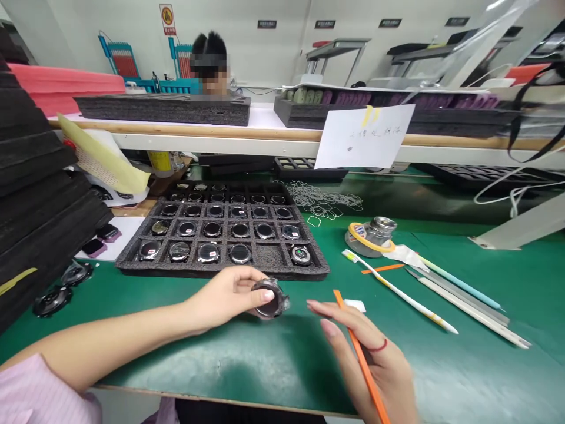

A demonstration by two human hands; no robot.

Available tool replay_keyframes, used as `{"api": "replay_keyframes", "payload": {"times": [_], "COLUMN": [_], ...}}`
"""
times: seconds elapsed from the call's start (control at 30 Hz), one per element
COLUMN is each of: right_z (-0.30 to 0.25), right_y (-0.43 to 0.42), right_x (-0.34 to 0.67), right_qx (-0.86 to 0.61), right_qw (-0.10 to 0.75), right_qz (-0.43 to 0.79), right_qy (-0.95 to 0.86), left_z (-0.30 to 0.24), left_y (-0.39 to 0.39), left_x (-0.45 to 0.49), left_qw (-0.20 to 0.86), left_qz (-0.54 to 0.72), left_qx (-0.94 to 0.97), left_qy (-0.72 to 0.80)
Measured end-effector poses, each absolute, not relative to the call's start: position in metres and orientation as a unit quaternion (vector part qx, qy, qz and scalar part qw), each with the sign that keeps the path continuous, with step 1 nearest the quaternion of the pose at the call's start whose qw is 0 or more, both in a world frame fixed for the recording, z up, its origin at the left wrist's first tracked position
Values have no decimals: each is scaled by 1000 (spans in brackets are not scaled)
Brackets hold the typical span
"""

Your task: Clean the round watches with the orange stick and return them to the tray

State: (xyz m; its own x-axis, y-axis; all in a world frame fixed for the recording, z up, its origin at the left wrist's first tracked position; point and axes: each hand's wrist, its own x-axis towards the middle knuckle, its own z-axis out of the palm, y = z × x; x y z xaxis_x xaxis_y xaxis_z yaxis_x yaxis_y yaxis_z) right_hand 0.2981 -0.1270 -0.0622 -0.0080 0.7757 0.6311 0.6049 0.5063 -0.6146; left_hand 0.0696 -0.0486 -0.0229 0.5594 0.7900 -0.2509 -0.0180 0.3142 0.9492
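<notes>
My left hand (229,296) pinches a small round black watch case (269,298) just above the green mat, in front of the foam tray. My right hand (375,365) holds a thin orange stick (359,353) that runs along the palm, fingers stretched toward the watch case without touching it. A black foam tray (269,259) behind my hands holds several round watch cases in its pockets.
A white toothbrush (397,291), long pale sticks (468,294) and a small metal pot (375,234) lie to the right. Black foam stacks (39,206) rise at the left. A paper sign (364,136) hangs from the shelf. Another person sits behind the shelf.
</notes>
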Motion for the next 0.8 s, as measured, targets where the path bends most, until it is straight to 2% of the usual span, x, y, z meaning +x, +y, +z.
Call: {"api": "replay_keyframes", "payload": {"times": [0.1,0.33,0.6,0.8], "right_z": [-42,-25,-47,-41], "right_y": [-105,-53,-47,-52], "right_x": [281,265,261,260], "right_qx": [-447,-417,-411,-407], "right_qw": [489,371,449,504], "right_qz": [88,180,303,372], "right_qy": [-744,-810,-733,-665], "left_z": [-34,-37,-36,-38], "left_y": [-62,-57,-53,-51], "left_x": [74,70,70,72], "left_qw": [768,740,792,834], "left_qz": [286,299,314,319], "left_qx": [428,456,374,334], "left_qy": [381,393,367,304]}}
